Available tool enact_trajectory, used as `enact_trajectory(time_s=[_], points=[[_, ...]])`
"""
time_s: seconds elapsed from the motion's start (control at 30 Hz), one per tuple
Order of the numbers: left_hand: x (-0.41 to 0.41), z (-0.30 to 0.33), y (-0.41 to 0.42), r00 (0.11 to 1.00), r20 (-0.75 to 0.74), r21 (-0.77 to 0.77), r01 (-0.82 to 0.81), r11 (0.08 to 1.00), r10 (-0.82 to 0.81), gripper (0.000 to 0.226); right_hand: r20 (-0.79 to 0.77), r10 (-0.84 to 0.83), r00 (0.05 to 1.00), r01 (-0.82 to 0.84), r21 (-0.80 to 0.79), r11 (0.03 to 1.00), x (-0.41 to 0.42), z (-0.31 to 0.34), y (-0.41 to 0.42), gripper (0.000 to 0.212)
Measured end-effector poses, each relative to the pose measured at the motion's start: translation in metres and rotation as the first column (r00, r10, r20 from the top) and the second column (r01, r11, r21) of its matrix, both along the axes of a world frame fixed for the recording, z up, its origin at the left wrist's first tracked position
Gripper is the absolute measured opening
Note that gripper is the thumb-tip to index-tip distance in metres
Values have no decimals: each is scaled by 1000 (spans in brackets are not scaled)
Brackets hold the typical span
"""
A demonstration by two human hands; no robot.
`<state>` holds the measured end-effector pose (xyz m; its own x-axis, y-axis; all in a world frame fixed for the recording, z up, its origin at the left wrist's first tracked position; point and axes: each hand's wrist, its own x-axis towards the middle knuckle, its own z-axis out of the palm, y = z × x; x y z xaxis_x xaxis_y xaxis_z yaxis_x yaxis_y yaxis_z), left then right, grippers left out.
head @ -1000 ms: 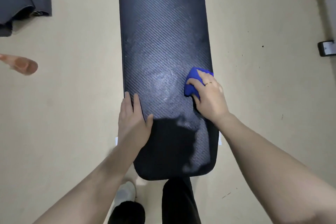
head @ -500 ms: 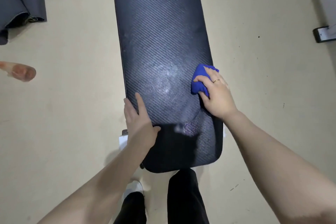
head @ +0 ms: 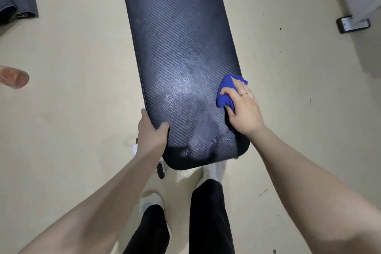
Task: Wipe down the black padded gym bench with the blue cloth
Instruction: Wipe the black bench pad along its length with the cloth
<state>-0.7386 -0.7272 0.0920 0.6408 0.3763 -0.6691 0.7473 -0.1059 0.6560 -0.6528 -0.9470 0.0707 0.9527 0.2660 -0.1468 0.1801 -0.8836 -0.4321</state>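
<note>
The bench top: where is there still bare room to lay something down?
The far stretch of the bench, beyond the blue cloth, is bare. So is the middle strip between the left hand and the right hand. Both side edges at the near end are taken.

The bench pad (head: 181,51) down the middle of the frame is black with a fine diagonal woven pattern and pale grey smears. At its right edge sits a bright blue cloth (head: 225,94), beside a gold ring (head: 244,94). The floor (head: 72,68) is plain beige, and the trousers (head: 208,218) at the bottom are black.
</note>
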Motion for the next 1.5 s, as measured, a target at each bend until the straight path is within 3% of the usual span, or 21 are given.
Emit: enact_trajectory(time_s=[0.1, 0.23, 0.33, 0.4, 0.5, 0.57, 0.63, 0.8, 0.87, 0.93, 1.0, 1.07, 1.1, 1.2, 1.27, 1.3, 1.37, 1.43, 1.5], points=[[-12, 4, -4, 993, -18, -56, -120, 991, 119, 25, 10, -66, 998, 65, 24, 998, -47, 1, 28, 41], [-26, 14, 0, 994, -24, -220, -107, 970, 105, 33, -45, 220, 974, -214, 107, 971, -131, 7, 73, 47], [-32, 20, 3, 992, 35, -335, -101, 937, 119, 30, -3, 351, 936, -349, 98, 932, -125, 8, 66, 45], [-37, 17, 5, 985, 23, -395, -149, 906, 172, 32, -6, 251, 968, -250, 91, 964, -109, 7, 56, 44], [-43, 11, 9, 967, 3, -497, -221, 839, 256, 48, -35, -205, 978, 207, 102, 973, -105, 4, 72, 41], [-46, 10, 12, 967, -3, -541, -218, 812, 257, 55, 5, -198, 980, 196, 119, 973, -118, 3, 96, 42], [-47, 12, 11, 968, -1, -552, -210, 807, 251, 51, 20, -34, 999, 32, 111, 993, -140, 2, 115, 42], [-42, 13, -2, 977, 46, -417, -169, 893, 207, 34, 25, 258, 966, -259, 55, 964, -150, 10, 77, 35], [-42, 15, -9, 980, 52, -385, -160, 909, 194, 40, 21, 158, 987, -158, 2, 987, -134, 11, 32, 41], [-45, 15, -16, 985, 72, -335, -127, 934, 159, 53, 35, -62, 997, 64, -63, 996, -117, 10, -3, 45], [-48, 11, -22, 989, 75, -261, -102, 960, 125, 66, 47, -230, 972, 234, -84, 969, -112, 8, -5, 43], [-47, 11, -28, 993, 54, -201, -95, 975, 108, 72, 56, -283, 958, 285, -49, 957, -119, 8, 18, 39], [-47, 11, -31, 993, 45, -173, -98, 980, 107, 72, 60, -220, 974, 222, -20, 975, -127, 7, 31, 37], [-42, 14, -36, 992, 24, -119, -117, 986, 121, 72, 56, 175, 983, -175, -4, 985, -153, 5, 44, 43], [-38, 14, -39, 991, -14, -91, -133, 987, 132, 77, 32, 279, 960, -279, 30, 960, -137, 4, 24, 46], [-37, 13, -40, 991, -15, -58, -132, 990, 131, 78, 26, 248, 968, -249, 48, 967, -124, 3, 12, 44], [-36, 7, -44, 996, 10, 45, -92, 995, 92, 78, 0, -11, 1000, 11, 35, 999, -99, 6, -11, 41], [-35, 5, -53, 1000, -9, 199, 9, 980, -8, 78, -28, -286, 958, 287, 65, 956, -78, 4, -23, 40], [-35, 5, -64, 992, -97, 352, 115, 929, -86, 83, -93, -396, 914, 406, 144, 903, -69, 0, -19, 38]])
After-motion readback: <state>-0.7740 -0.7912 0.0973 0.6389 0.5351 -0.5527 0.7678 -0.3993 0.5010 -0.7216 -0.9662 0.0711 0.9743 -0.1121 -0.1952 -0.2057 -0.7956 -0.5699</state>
